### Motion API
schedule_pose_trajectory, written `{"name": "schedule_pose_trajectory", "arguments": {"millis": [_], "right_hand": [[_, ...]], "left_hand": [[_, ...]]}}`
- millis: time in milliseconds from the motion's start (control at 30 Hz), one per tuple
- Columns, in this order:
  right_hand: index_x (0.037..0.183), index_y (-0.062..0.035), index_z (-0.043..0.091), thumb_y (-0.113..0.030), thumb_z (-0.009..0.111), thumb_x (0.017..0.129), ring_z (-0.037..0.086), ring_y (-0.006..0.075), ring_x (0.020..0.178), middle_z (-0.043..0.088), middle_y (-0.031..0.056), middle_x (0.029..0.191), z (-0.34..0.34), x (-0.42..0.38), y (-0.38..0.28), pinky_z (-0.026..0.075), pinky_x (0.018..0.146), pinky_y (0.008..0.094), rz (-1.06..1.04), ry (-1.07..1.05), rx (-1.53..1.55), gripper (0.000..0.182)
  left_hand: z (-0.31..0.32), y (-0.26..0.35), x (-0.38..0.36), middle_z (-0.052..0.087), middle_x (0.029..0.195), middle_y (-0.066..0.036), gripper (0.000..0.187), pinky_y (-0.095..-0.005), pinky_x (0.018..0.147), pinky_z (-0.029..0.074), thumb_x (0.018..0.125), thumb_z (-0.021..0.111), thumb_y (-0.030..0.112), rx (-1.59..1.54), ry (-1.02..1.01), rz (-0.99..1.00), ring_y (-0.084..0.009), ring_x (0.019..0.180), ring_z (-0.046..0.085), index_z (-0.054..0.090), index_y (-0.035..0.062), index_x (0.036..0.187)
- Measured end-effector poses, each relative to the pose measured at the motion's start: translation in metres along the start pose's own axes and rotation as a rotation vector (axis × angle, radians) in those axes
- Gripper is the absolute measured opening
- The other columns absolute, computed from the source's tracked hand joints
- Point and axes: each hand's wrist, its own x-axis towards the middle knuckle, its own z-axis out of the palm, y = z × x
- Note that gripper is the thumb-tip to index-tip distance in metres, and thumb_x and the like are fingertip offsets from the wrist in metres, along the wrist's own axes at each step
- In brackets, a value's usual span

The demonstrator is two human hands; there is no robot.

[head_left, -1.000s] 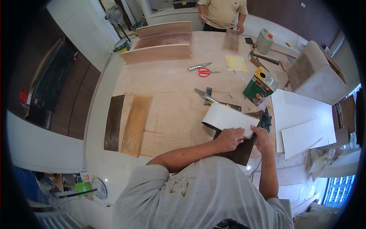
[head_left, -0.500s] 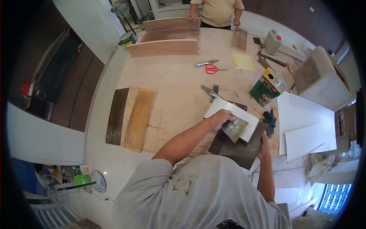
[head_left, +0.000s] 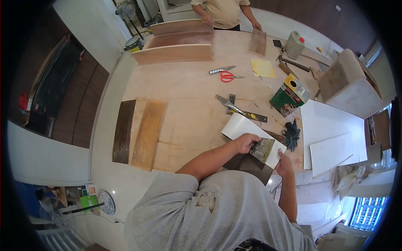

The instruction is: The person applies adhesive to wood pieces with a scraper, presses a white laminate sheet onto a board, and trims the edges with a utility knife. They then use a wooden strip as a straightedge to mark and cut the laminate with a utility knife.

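My left hand (head_left: 248,142) is closed on a flat, stained scraper blade (head_left: 262,149), which lies over a curled white sheet (head_left: 242,127). At the sheet's right end, my right hand (head_left: 284,162) pinches its edge. A dark brown panel (head_left: 247,164) sits beneath the sheet at the front of the table, partly covered by it. Just beyond the sheet are a black ruler (head_left: 255,116) and a utility knife (head_left: 228,103). A dark glove (head_left: 291,134) rests to the right of the sheet.
A green can (head_left: 289,96), red scissors (head_left: 227,76), yellow paper (head_left: 263,68) and a hammer (head_left: 295,63) are on the table (head_left: 188,88). Two boards (head_left: 148,134) lie left. Across the table, a co-worker (head_left: 226,14) touches a wooden frame (head_left: 176,53) and a small panel (head_left: 258,42).
My right hand has moved from the dark panel's edge to the white sheet's end. The sheet has shifted, uncovering the ruler. The co-worker's hand has reached the small panel.
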Motion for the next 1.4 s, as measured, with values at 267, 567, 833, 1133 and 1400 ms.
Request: {"name": "schedule_pose_trajectory", "arguments": {"millis": [267,567,833,1133,1400], "right_hand": [[0.128,0.0032,0.057,-0.018,0.063,0.097,0.068,0.0276,0.101,0.066,0.0119,0.117,-0.076,0.033,0.064,0.059,0.081,0.0463,-0.155,0.025,-0.473,0.038],[0.132,0.0002,0.053,-0.021,0.063,0.098,0.068,0.0314,0.103,0.064,0.0143,0.12,-0.082,0.033,0.092,0.059,0.082,0.0523,0.12,0.141,-0.118,0.041],[0.131,-0.0003,0.052,-0.019,0.06,0.1,0.071,0.0298,0.097,0.067,0.0142,0.117,-0.081,0.033,0.086,0.062,0.079,0.0461,0.155,0.177,-0.162,0.037],[0.134,0.0011,0.054,-0.011,0.068,0.09,0.063,0.0235,0.111,0.064,0.0115,0.124,-0.037,0.002,0.049,0.049,0.098,0.0365,0.032,0.002,-0.037,0.048],[0.118,0.0026,0.066,-0.011,0.071,0.088,0.064,0.0136,0.095,0.071,0.0064,0.105,0.02,-0.032,-0.012,0.051,0.086,0.0298,-0.224,0.009,-0.422,0.034]], "left_hand": [[0.053,0.041,-0.039,0.067,0.095,-0.008,0.015,-0.0373,0.081,0.054,0.095,0.06,0.015,0.612,0.279,0.541,-0.022,0.085,0.066,0.067,0.0033,0.1],[-0.064,0.068,-0.001,0.069,0.102,-0.013,0.023,-0.0451,0.082,0.059,0.099,0.056,0.021,-0.244,0.236,0.281,-0.0287,0.088,0.07,0.063,0.0036,0.112],[-0.057,0.018,-0.01,0.067,0.087,-0.007,0.017,-0.0368,0.074,0.057,0.095,0.063,0.019,0.068,0.402,0.285,-0.0194,0.076,0.066,0.064,0.0022,0.093],[-0.076,0.041,-0.095,0.069,0.097,-0.012,0.021,-0.0426,0.083,0.058,0.098,0.055,0.021,-0.155,0.292,0.439,-0.025,0.088,0.069,0.064,0.0039,0.104],[-0.169,0.049,-0.161,0.071,0.105,-0.011,0.029,-0.0462,0.084,0.058,0.101,0.048,0.023,-0.395,0.496,0.629,-0.0271,0.095,0.07,0.063,0.0037,0.115]]}}
